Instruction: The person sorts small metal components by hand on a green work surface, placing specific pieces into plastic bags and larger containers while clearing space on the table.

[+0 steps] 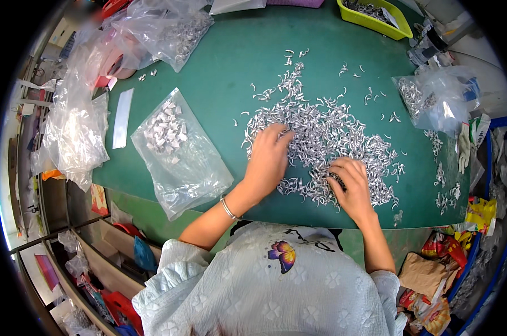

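Observation:
A wide pile of small curved silver metal pieces (315, 131) is spread over the green table in front of me. At the pile's left part, my left hand (269, 159) has its fingers bent down and drawn together among the pieces; what lies at the fingertips is too small to make out. My right hand (350, 185) is at the pile's near side, its fingers and thumb curled round a cluster of the curved metal pieces. Left of my left forearm lies a clear plastic bag (194, 168) with small whitish folded pieces (166, 130) in and on it.
A white strip (123, 119) lies beside crumpled clear bags (77, 134) on the left. More bagged pieces (183, 36) are at the far left. A yellow-green tray (371, 21) sits at the far right, a filled bag (435, 98) at the right edge. Drawers and shelves flank the table.

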Tool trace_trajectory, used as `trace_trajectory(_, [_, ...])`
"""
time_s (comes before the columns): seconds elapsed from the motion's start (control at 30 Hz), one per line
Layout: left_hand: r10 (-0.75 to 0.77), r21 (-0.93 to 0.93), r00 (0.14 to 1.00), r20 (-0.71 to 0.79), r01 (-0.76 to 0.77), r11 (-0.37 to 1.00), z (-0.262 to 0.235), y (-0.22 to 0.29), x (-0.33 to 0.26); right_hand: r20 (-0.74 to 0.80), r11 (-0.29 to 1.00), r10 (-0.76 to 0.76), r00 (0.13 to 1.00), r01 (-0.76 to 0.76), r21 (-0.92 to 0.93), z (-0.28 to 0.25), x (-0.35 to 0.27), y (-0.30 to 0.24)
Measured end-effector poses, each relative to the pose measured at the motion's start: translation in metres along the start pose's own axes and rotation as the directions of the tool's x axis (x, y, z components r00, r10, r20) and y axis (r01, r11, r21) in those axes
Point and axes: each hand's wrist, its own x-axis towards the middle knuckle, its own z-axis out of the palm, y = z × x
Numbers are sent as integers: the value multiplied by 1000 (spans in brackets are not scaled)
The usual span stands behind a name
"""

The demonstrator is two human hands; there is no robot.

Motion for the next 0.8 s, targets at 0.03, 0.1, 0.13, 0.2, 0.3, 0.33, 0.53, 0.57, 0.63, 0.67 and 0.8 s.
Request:
trace_trajectory(0.03, [56,39,998,35,-57,998,-1,7,-2,29,1000,6,1000,-6,-4,-1,-5,-4])
trace_trajectory(0.1, [135,62,974,184,-149,987,5,17,-18,67,996,56,996,-51,-70,-3,-16,-18])
trace_trajectory(0.13, [154,68,964,218,-172,983,8,22,-27,76,987,103,992,-93,-132,-3,-21,-31])
trace_trajectory(0.2, [172,95,948,269,-203,974,11,25,-38,111,968,170,979,-144,-204,2,-40,-37])
trace_trajectory(0.3, [167,85,955,247,-193,978,9,28,-41,9,924,306,952,-294,-245,7,-59,-27])
trace_trajectory(0.33, [173,98,954,243,-201,975,12,28,-38,-32,915,299,954,-296,-275,9,-61,-20])
trace_trajectory(0.53, [140,280,967,211,-197,940,24,13,-17,-35,894,254,966,-249,-373,11,-42,-3])
trace_trajectory(0.57, [135,312,973,189,-190,931,27,9,-14,-45,888,251,967,-248,-386,12,-37,-2])
trace_trajectory(0.63, [116,344,984,137,-157,926,30,2,-9,-62,878,246,967,-249,-409,17,-27,-2])
trace_trajectory(0.67, [105,376,987,120,-143,915,31,0,-8,-81,877,226,971,-239,-417,20,-21,0])
trace_trajectory(0.8, [61,368,996,67,-81,926,27,7,4,-111,895,173,979,-203,-396,21,4,16])
